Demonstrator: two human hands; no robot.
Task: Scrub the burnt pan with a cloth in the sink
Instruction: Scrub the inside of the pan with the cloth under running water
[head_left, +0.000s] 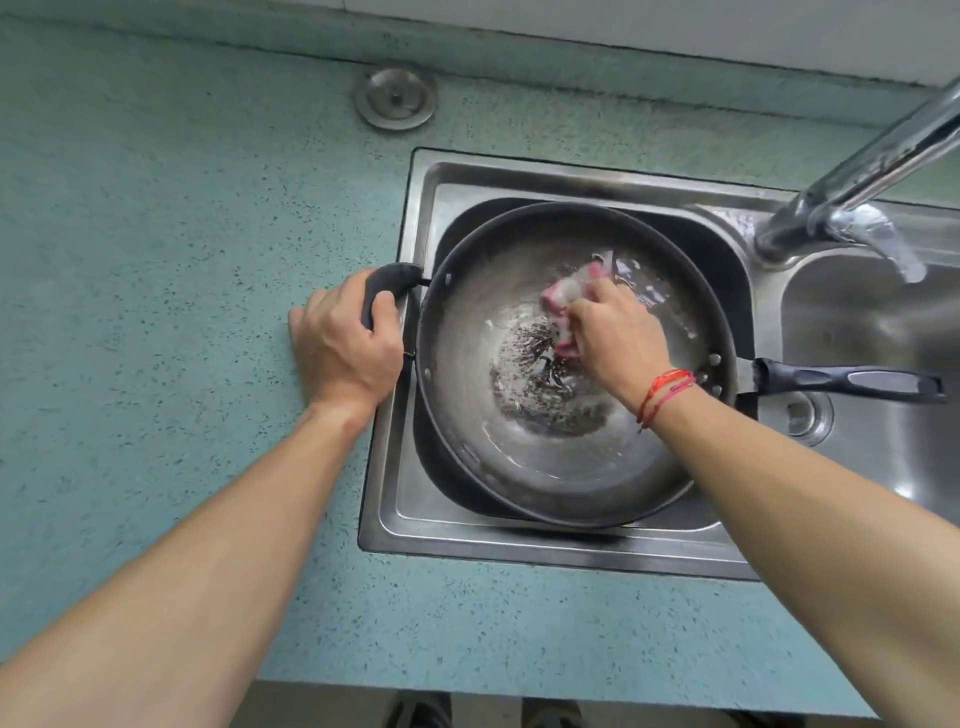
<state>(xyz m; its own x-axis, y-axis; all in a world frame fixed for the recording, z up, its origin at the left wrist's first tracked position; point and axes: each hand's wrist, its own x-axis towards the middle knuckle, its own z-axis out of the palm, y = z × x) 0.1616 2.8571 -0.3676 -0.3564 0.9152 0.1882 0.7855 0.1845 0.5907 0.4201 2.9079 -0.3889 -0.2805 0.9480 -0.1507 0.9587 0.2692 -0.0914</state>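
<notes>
Two hands are working here. Your right hand (615, 338) is gripping the pink cloth (563, 296) and pressing it on the floor of the pan (519, 457). The burnt patch (545, 400) is lying just beside the cloth, on the side nearer to you, so your right hand is the closer one. Your left hand (343, 343) is holding the short handle (390, 276) tight. The pan is sitting in the left sink (395, 519), its long handle (852, 382) pointing right.
</notes>
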